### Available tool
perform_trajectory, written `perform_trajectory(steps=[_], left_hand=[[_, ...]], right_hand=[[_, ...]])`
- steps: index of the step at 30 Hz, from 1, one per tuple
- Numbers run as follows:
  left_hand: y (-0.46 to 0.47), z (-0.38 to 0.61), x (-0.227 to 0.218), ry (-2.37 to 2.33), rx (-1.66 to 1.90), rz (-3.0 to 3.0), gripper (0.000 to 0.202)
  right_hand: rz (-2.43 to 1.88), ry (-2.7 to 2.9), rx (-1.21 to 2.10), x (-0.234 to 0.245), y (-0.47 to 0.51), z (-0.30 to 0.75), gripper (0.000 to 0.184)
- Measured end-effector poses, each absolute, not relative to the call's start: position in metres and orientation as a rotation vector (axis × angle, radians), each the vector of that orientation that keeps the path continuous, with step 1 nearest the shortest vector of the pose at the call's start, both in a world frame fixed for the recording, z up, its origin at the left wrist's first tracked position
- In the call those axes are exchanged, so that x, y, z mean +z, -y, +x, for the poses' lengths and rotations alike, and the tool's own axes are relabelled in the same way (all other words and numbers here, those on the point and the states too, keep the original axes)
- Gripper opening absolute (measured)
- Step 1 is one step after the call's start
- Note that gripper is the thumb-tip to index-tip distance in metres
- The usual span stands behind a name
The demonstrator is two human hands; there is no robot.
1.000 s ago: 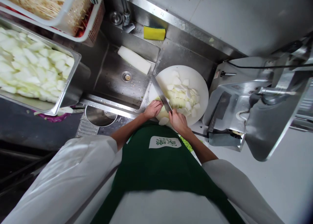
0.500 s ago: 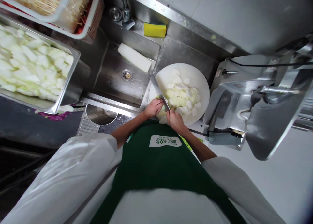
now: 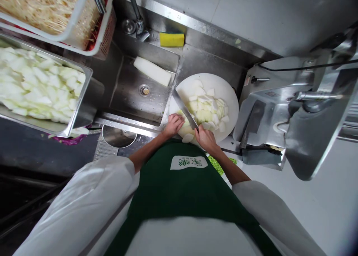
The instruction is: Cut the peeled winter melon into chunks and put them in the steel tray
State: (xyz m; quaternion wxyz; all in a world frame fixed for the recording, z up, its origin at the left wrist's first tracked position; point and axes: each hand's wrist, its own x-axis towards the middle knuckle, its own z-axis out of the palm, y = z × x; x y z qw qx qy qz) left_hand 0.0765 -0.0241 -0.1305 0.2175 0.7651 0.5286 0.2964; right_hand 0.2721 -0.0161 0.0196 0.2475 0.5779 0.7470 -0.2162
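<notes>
Clock set on the centre of the white board (image 3: 223,85), 12 away from the wearer.

Item: right hand (image 3: 206,138), at 6 o'clock. Fingers closed tight around the handle of a knife (image 3: 184,108); blade runs toward 11 o'clock, its tip by the board's rim at 10.

Item: left hand (image 3: 173,125), at 8 o'clock, just beside the blade. Fingers bent, side by side, palm down. They appear to press on pale vegetable, but the hand covers the contact, so whether they clamp anything cannot be told.

Item: forearms, bare below rolled white sleeves (image 3: 112,181). Left arrives from 8 o'clock, right from 5; they converge in front of the green apron (image 3: 190,192).

Step in hand, as judged: slicing on the board. The next stroke would call for a steady left hand, fingertips drawn back from the edge, and a level blade.

Item: cut pieces (image 3: 208,106), pale, heaped from the board's centre toward 3 o'clock, right of the blade. One loose slice (image 3: 187,138) at 7.

Item: uncut white length (image 3: 152,71), lying in the steel sink (image 3: 125,99) at 10 o'clock.

Item: yellow sponge (image 3: 171,40), at 11, on the ledge.

Item: slicing machine (image 3: 268,95), at 3 o'clock.

Item: steel pan (image 3: 86,95), farther out at 9, filled with similar chunks (image 3: 39,84).
</notes>
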Motion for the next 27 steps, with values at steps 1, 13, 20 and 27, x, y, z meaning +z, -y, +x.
perform_trajectory(steps=[1,13,20,27], left_hand=[[0.022,0.076,-0.128,-1.439,0.797,2.140,0.032],[0.016,0.079,-0.118,-1.426,0.670,2.235,0.033],[0.023,0.076,-0.126,-1.447,0.726,2.228,0.033],[0.024,0.075,-0.126,-1.420,0.726,2.206,0.034]], right_hand=[[1.570,-2.040,-0.573,0.026,0.018,0.273,0.033],[1.517,-1.923,-0.614,0.054,0.041,0.278,0.033],[1.601,-2.041,-0.582,-0.001,0.010,0.243,0.033],[1.536,-2.019,-0.531,0.055,0.034,0.273,0.035]])
